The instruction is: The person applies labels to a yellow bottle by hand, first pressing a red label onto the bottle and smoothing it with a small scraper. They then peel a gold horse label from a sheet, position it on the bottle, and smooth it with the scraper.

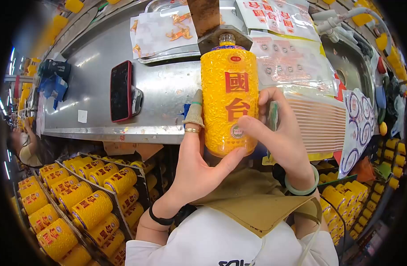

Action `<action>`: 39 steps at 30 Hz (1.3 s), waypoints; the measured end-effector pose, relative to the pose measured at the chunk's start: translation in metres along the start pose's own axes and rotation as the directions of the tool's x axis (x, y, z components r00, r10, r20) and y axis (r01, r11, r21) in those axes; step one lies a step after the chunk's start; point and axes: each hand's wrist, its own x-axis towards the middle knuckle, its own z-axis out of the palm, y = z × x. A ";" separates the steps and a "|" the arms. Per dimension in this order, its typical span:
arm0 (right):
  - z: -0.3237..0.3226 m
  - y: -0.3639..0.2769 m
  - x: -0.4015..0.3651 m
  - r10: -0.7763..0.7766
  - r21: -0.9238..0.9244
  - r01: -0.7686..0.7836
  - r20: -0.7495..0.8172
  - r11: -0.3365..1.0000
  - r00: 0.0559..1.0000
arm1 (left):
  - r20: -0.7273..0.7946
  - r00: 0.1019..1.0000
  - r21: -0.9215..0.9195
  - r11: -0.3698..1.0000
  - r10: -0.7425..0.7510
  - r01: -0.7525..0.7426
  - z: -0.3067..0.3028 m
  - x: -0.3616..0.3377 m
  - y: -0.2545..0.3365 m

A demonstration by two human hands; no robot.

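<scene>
A yellow bottle (pixel 217 102) with raised texture, red characters and a bare glass neck lies with its front facing up, its neck end at a metal bracket (pixel 223 36). My left hand (pixel 197 173) is closed around its left side, thumb at the base. A cloth finger cot (pixel 194 114) and a ring are on that hand. From the right side, my right hand (pixel 285 137) grips the bottle, its thumb over a small round sticker (pixel 236 130) below the characters. A green pad (pixel 273 116) is tucked in my right hand.
A phone (pixel 120 91) lies on the steel table (pixel 163 88). Sticker sheets (pixel 290 60) and a striped sheet (pixel 318 126) are at right; a tray (pixel 168 55) with gold-red pieces stands behind. Racks of yellow bottles (pixel 92 206) fill the lower left. Another person (pixel 28 146) is at far left.
</scene>
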 end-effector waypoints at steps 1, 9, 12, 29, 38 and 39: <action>0.000 -0.001 0.000 0.003 0.000 -0.003 0.001 1.000 1.000 | -0.041 0.999 -0.041 0.999 0.013 -0.015 0.002 0.000 0.000; -0.003 0.000 0.001 0.006 0.019 -0.006 -0.003 1.000 1.000 | -0.019 1.000 0.017 1.000 0.020 -0.020 0.000 0.000 -0.001; -0.003 0.001 0.002 0.016 0.045 -0.016 -0.007 0.999 1.000 | -0.020 1.000 0.000 1.000 0.005 -0.005 0.000 -0.001 0.000; -0.004 0.005 0.001 -0.005 0.052 0.004 0.011 0.999 1.000 | 0.049 0.999 0.044 0.999 -0.012 0.010 -0.007 -0.004 -0.005; -0.003 0.008 0.000 -0.014 0.072 0.014 -0.011 0.997 1.000 | -0.010 1.000 0.001 1.000 0.024 -0.024 -0.001 -0.002 -0.001; -0.005 0.007 -0.001 0.015 0.042 -0.015 0.003 0.999 1.000 | -0.013 1.000 -0.005 1.000 0.018 -0.018 -0.001 -0.003 -0.001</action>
